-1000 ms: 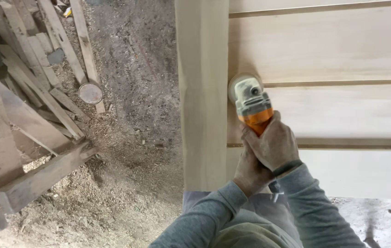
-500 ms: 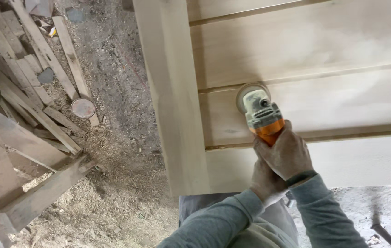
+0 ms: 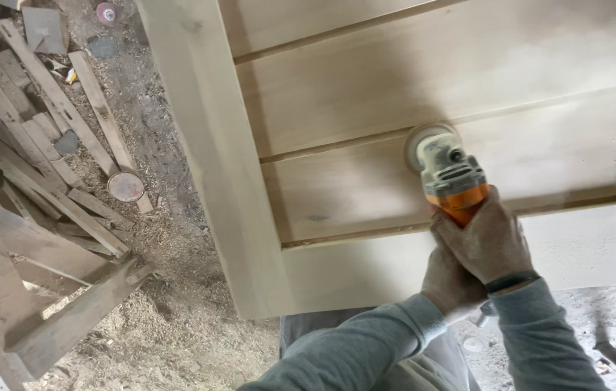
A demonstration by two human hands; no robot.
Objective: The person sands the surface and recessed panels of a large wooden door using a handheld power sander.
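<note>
While dust blurs the door panel [image 3: 424,87], hands [image 3: 478,253] hide the sander [image 3: 447,170] grip

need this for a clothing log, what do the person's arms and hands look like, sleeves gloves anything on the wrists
Both arms are in long grey-blue knit sleeves with ribbed cuffs. The left hand and the right hand are bare, with no gloves. A dark band circles the right wrist just above the cuff. No rings or markings can be made out.
</note>
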